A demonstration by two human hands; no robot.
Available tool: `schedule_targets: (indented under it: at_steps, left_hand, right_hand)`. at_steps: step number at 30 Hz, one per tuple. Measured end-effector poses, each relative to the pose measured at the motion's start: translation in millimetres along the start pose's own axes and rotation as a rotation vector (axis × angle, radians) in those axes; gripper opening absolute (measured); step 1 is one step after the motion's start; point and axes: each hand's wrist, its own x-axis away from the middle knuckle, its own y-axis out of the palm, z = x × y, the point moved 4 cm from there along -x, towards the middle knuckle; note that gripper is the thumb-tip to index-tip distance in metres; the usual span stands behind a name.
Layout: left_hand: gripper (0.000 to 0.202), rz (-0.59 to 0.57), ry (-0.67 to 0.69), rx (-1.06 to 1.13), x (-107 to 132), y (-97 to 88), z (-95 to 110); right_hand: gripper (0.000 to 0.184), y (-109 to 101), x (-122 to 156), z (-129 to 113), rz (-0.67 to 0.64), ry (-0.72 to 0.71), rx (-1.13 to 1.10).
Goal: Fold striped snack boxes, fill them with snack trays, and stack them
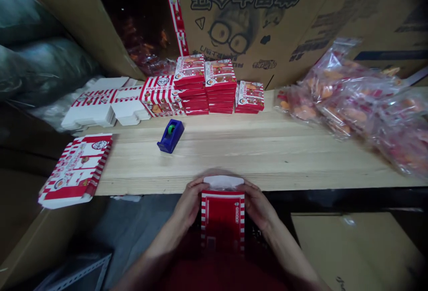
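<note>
A red and white striped carton is held upright between my two hands at the front edge of the table. Its white top flap stands raised, and a bit of clear plastic shows at the opening below it. My left hand grips the carton's left side near the top. On the opposite side my right hand closes around the upper right edge. The fingertips of both hands are partly hidden behind the flap. Beyond them lies a blue tape dispenser with a green core.
Stacks of small printed boxes line the back, beside flattened white cartons. One flat carton overhangs the table's left front edge. Clear bags of orange and red pieces pile up at right. Large cardboard boxes stand behind.
</note>
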Motion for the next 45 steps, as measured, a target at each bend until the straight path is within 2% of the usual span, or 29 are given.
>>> schedule_targets:
  at_steps: [3,7,9,12,17,23,27,29,33,37,41,45]
  left_hand:
    - [0.029,-0.078,-0.001,-0.063,-7,-10.6,3]
    - [0.025,-0.294,0.152,-0.288,-7,-13.1,15]
    - [0.026,-0.345,0.237,-0.477,-6,-12.1,19]
    - [0.025,-0.297,0.330,-0.642,-10,-12.1,19]
    - [0.021,-0.249,0.279,-0.573,-20,-18.4,14]
    - [0.023,-0.381,0.263,-0.665,-15,-11.3,29]
    - [0.026,-0.380,0.218,-0.754,-16,-1.2,39]
    - [0.026,-0.423,0.198,-0.807,-18,4.4,43]
    - [0.024,-0.506,0.224,-0.824,-21,11.7,47]
    - [0.037,-0.476,0.229,-0.792,-28,9.1,44]
    - [0.031,-0.442,0.209,-0.848,-35,4.5,40]
    - [0.032,-0.449,0.148,-0.813,-36,3.8,38]
  right_hand:
    - [0.013,-9,-4,3,0.026,-0.030,0.027]
    - [0.004,-16,-1,1,0.027,-0.080,0.060]
    - [0.004,-19,0,-1,0.020,-0.095,0.081]
    - [0.013,-24,-1,-5,-0.042,-0.078,0.165]
    - [0.027,-25,1,-13,-0.241,-0.111,0.285]
    - [0.022,-21,-1,-18,-0.296,-0.215,0.539]
    - [0.020,-17,-4,-29,-0.367,-0.137,0.601]
    - [0.021,-15,-7,-35,-0.398,-0.107,0.616]
    - [0.020,-11,-12,-41,-0.394,-0.096,0.633]
    - [0.024,-7,-19,-38,-0.435,-0.088,0.627]
    - [0.022,-9,-26,-33,-0.403,-0.132,0.614]
    - [0.018,-13,-32,-32,-0.392,-0.104,0.609]
